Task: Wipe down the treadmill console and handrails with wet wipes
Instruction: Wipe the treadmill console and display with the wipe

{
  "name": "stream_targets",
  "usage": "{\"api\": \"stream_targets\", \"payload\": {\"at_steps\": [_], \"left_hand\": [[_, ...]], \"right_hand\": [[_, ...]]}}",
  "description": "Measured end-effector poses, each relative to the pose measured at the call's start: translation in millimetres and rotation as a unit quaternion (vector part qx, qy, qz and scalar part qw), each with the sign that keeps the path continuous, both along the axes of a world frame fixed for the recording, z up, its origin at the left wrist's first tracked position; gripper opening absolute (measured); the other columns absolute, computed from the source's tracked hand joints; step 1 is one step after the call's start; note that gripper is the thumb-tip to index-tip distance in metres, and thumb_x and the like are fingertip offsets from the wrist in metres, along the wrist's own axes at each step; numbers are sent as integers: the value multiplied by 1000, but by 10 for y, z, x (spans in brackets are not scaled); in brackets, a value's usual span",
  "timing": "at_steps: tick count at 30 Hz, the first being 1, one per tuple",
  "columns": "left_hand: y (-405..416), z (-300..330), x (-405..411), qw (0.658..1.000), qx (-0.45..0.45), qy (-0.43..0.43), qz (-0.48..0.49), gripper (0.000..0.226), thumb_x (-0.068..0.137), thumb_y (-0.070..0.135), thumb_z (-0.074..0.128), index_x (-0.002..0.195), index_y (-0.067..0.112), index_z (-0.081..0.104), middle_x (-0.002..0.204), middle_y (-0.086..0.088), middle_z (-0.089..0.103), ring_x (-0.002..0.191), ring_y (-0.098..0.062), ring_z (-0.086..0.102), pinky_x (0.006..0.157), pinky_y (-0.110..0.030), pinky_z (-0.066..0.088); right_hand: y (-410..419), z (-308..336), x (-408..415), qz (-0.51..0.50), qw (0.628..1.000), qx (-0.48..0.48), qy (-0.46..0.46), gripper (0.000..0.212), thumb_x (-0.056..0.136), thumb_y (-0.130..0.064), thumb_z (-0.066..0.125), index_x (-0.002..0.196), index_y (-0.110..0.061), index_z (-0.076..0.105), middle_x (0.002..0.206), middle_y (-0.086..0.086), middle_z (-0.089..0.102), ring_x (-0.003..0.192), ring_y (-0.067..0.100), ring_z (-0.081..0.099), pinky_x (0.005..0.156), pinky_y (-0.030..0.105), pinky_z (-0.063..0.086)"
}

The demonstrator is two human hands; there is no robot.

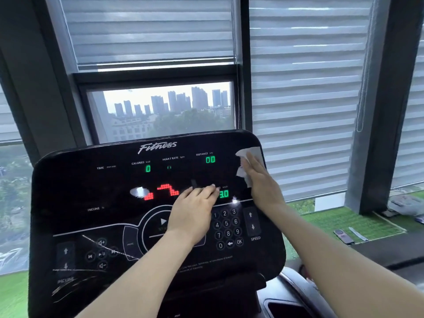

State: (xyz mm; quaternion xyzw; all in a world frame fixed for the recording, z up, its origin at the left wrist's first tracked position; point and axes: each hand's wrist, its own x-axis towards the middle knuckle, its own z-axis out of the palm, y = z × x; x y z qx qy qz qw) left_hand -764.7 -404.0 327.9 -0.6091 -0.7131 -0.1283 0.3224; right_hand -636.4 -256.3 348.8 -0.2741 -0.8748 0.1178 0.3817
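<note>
At console (91, 191) top-right corner, right hand (261, 182) is pressing limp, thin wet wipe (249, 154) w/ flat fingers; left hand (195, 212) is resting spread on the display

body: two bare forearms | sleeves: none visible | left hand (192, 210), right hand (261, 182): ungloved
</note>
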Motion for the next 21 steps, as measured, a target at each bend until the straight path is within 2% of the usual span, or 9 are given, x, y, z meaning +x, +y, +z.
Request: {"api": "stream_targets", "payload": {"at_steps": [2,4,7,9,12,14,17,21], "left_hand": [[5,-15,-29,1000,-1,6,2,52,91,12,45,142,23,41,147,12,39,128,-10,44,112,-32,25],[-2,-8,-17,1000,10,2,-1,51,87,11,53,136,23,50,140,11,48,121,-11,52,108,-33,34],[7,-15,-28,1000,18,-2,-11,49,70,10,72,117,21,66,120,8,64,100,-12,65,91,-35,50],[3,-3,-28,1000,20,-6,-14,50,65,11,76,113,21,68,116,9,66,96,-11,66,86,-35,52],[-1,19,-24,1000,20,7,-20,45,80,16,64,124,23,61,128,11,59,109,-10,61,98,-36,44],[-35,41,-27,999,42,17,-30,37,81,20,65,118,24,65,121,12,62,103,-10,63,96,-34,46],[-95,132,-93,995,87,29,-35,34,70,21,76,103,24,72,106,10,67,88,-10,66,85,-30,53],[-194,185,-230,992,117,46,11,31,71,22,74,102,23,73,105,10,68,88,-11,66,83,-30,53]], "right_hand": [[9,26,-41,-33,999,9,7,65,95,7,33,151,-20,16,158,-11,2,146,10,-1,112,31,28],[-116,-13,-123,-33,999,7,27,68,93,11,35,151,-19,16,158,-11,2,145,9,-2,106,29,35],[-279,-167,-189,40,997,58,-32,71,92,11,35,151,-22,14,156,-18,-4,140,-2,-9,99,16,36],[-234,-134,-124,65,994,75,-54,73,91,12,34,150,-27,14,150,-25,-8,138,-5,-9,101,20,36],[-19,62,-43,17,999,22,-27,70,93,9,33,151,-25,12,153,-20,-5,143,3,-5,115,30,20],[57,207,-90,-27,1000,6,-12,76,90,13,36,152,-21,9,158,-13,-6,145,8,-6,114,33,27],[61,431,-306,-50,999,10,11,79,87,14,35,152,-22,6,158,-12,-7,145,11,-8,105,31,36],[-115,589,-611,9,999,34,-6,82,86,15,36,152,-26,11,157,-20,-5,145,9,-10,97,29,45]]}}
